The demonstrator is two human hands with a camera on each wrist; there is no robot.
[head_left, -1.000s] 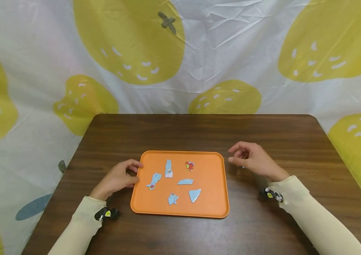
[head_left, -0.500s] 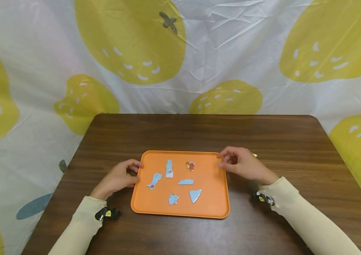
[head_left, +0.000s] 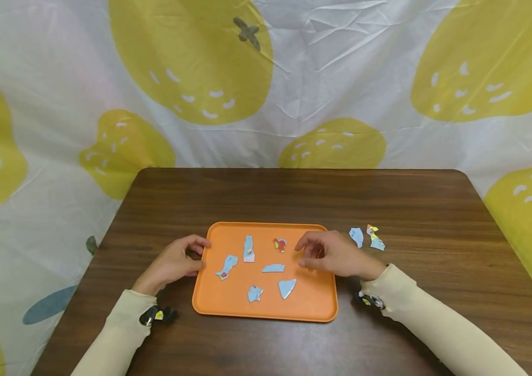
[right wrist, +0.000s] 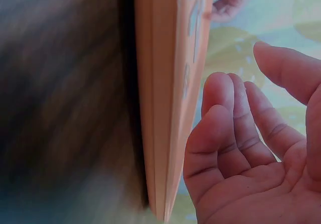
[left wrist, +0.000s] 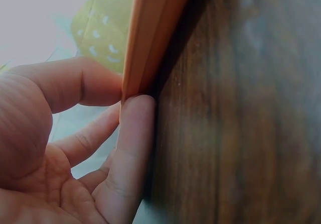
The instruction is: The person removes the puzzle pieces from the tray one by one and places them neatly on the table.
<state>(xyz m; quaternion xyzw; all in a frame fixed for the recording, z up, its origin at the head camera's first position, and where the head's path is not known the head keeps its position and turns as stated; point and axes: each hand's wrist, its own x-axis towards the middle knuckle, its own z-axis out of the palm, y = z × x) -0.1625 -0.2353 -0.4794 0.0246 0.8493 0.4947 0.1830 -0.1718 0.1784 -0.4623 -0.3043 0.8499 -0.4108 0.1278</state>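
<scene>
My left hand [head_left: 175, 262] holds the left rim of an orange tray [head_left: 266, 309], thumb and fingertips at the edge, as the tray wall [left wrist: 153, 38] in the left wrist view shows. Over the tray's right part hovers my right hand [head_left: 336, 255], fingers loosely bent and nothing between them; the right wrist view shows the thumb apart from the fingers. Several flat, irregular cut pieces lie spread on the tray. Nearest the right hand are a red piece [head_left: 279, 245], a light-blue strip [head_left: 273, 268] and a light-blue triangular piece [head_left: 287, 288].
Behind the right hand, a light-blue piece [head_left: 356, 237] and a yellow-and-blue piece [head_left: 376, 238] lie on the brown wooden table [head_left: 426, 209]. A white curtain with yellow fruit prints [head_left: 332, 143] hangs along the far table edge.
My right hand has moved left, from beside the tray to above its right part. Pieces on the table behind it have come into sight. The left hand stays at the rim.
</scene>
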